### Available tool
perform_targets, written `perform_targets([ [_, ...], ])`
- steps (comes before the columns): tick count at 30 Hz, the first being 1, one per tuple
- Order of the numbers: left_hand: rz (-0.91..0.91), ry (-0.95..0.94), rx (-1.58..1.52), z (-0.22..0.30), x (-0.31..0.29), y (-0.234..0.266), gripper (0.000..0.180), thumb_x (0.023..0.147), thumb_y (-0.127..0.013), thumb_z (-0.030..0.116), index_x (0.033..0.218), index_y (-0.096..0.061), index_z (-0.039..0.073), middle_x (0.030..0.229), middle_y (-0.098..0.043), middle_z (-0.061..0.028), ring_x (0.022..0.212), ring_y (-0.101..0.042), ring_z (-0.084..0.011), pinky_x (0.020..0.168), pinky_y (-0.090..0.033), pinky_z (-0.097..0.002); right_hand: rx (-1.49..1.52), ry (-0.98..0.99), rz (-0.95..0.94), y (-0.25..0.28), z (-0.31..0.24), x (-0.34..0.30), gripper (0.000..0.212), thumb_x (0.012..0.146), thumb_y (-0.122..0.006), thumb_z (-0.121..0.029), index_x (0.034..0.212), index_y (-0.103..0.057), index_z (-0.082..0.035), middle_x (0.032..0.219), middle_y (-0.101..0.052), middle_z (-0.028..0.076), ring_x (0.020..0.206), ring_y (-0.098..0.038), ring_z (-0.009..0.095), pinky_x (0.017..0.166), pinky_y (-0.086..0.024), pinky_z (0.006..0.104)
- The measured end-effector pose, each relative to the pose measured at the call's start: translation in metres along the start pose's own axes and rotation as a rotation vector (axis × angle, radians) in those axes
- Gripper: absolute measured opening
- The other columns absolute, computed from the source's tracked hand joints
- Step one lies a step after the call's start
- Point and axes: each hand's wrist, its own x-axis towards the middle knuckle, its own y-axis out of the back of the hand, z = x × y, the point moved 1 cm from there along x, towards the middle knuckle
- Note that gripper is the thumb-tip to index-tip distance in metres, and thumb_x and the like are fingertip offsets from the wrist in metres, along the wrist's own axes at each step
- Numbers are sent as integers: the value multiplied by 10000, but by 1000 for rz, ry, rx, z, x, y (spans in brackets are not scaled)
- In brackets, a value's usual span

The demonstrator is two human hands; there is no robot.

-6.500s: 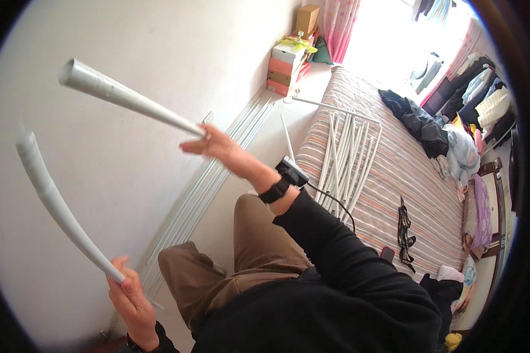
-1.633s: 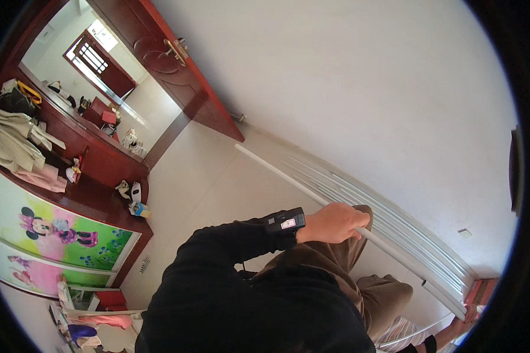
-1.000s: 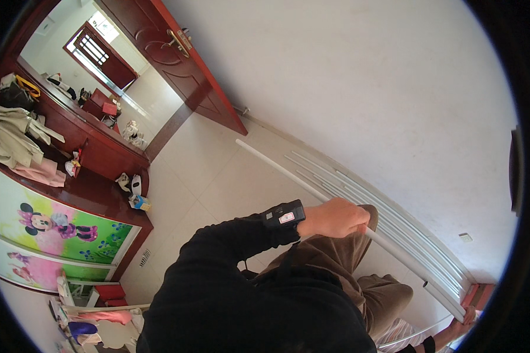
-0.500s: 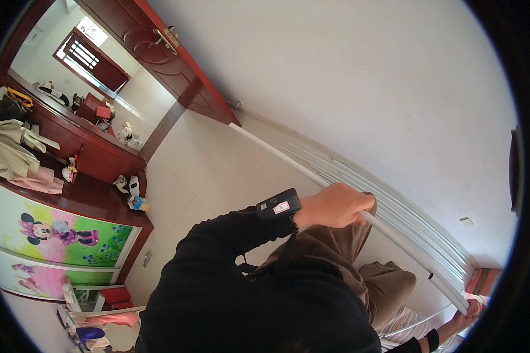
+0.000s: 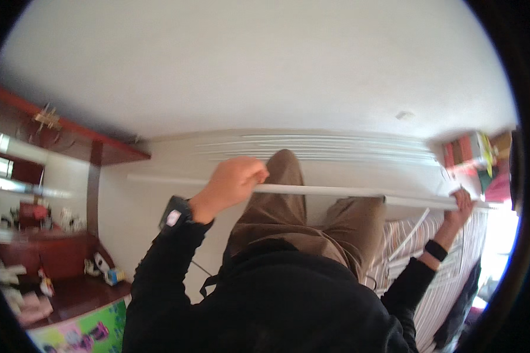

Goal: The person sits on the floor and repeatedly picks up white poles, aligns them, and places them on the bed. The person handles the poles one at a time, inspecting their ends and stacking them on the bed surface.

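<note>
Head view: my left hand (image 5: 232, 179) and right hand (image 5: 460, 203) both clench the long white plastic tube (image 5: 335, 191); I should keep it level, grips well apart.

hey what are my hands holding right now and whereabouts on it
Both hands hold one long white tube. The left hand is closed around it partway along, with one end sticking out past it. The right hand grips it close to the opposite end.
</note>
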Motion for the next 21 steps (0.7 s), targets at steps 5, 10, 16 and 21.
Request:
perform_targets([
  [5,-234,73,-21,12,6,-13,444,766,-755,327,1076,-583,60,781,-573,-74,784,-569,-286,701,-449,-395,1,67,122,-34,29,-28,593,944,-405,-615,616,-376,-121,517,-314,-30,425,-294,82,427,-273,238],
  [10,-349,-51,-89,14,8,-65,574,741,-783,308,1196,-548,51,994,-584,-131,967,-547,-313,862,-434,-394,-23,110,103,-55,45,-44,637,935,-361,-654,592,-355,-118,519,-299,-36,431,-284,88,422,-278,237],
  [16,62,-148,113,8,33,-101,774,751,-776,219,1402,-382,78,1318,-457,-168,1188,-440,-369,1002,-349,-464,197,89,217,-62,53,-49,610,948,-392,-616,601,-350,-116,513,-295,-35,424,-298,90,430,-301,241],
  [21,34,-81,-109,2,54,-117,400,827,-691,135,1192,-541,69,1091,-588,-135,1050,-548,-318,886,-430,-411,258,5,225,-56,59,-51,550,976,-437,-513,607,-353,-115,511,-298,-34,440,-322,94,447,-324,240],
])
